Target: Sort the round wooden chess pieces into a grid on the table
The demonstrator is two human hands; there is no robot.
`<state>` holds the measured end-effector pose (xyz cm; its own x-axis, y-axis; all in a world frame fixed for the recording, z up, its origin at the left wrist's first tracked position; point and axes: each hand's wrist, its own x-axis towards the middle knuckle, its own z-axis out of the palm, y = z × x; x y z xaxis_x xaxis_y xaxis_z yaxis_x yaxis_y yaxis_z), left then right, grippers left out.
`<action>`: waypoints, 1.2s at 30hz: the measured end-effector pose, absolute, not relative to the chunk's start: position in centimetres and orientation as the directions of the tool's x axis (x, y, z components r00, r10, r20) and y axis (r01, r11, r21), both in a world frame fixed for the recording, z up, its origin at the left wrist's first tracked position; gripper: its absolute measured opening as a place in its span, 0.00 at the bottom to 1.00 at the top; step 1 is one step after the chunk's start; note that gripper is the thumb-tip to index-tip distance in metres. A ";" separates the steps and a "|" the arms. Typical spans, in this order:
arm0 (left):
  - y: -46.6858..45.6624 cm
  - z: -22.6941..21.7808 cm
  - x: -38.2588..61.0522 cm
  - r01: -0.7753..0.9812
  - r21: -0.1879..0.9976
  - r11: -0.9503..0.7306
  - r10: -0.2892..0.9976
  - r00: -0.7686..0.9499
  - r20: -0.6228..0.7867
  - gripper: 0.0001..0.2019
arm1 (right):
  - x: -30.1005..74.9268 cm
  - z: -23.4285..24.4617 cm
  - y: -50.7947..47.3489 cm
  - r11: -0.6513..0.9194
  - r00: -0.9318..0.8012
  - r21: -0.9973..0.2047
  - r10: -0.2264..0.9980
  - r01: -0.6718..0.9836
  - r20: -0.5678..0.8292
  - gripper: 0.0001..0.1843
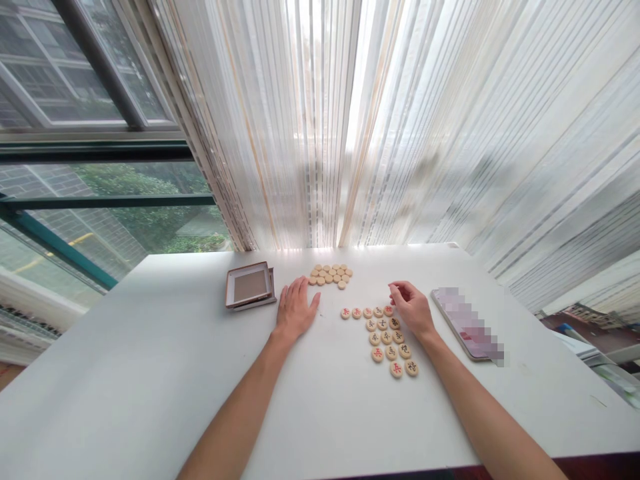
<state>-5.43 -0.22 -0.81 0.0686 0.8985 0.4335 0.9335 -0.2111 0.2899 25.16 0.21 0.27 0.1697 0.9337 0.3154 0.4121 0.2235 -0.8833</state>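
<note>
My left hand (296, 308) lies palm down on the white table, fingers stretched out and thumb apart. Its fingertips are next to a cluster of blank-side-up xiangqi pieces (330, 273). My right hand (412, 305) is closed, with the fingers curled in beside the thumb; whether anything sits between them is hidden. It hovers or rests by the top right corner of a group of face-up xiangqi pieces (387, 337), round and pale wood with red or black characters. These stand in uneven rows, with a red-marked piece (345, 313) at the left end of the top row.
An open shallow box (250, 285) with a brown inside stands left of my left hand. A phone (467, 325), partly pixelated, lies right of my right hand. Striped sheer curtains (330, 133) hang behind the table (150, 360), and a window (100, 167) is at the left.
</note>
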 end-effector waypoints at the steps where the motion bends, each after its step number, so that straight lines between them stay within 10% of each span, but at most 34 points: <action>1: -0.6 -0.5 -5.5 0.934 0.279 -0.225 0.888 0.079 0.452 0.19 | 25.1 0.3 0.2 0.224 0.171 -0.882 0.933 0.413 0.317 0.23; 13: -2.8 1.4 -5.9 0.804 0.462 -0.374 0.886 0.163 0.433 0.08 | 23.9 2.3 -2.0 0.298 0.119 -0.830 0.911 0.472 0.395 0.14; 20: -4.4 2.0 -2.1 0.021 0.988 -0.153 0.965 0.217 0.144 0.19 | 20.1 3.6 -5.3 0.612 -0.300 -0.630 0.788 0.477 0.538 0.08; 36: -5.4 1.8 -0.3 -0.268 0.957 0.109 0.941 0.339 -0.012 0.23 | 19.1 3.1 -5.7 0.693 -0.388 -0.556 0.720 0.459 0.576 0.12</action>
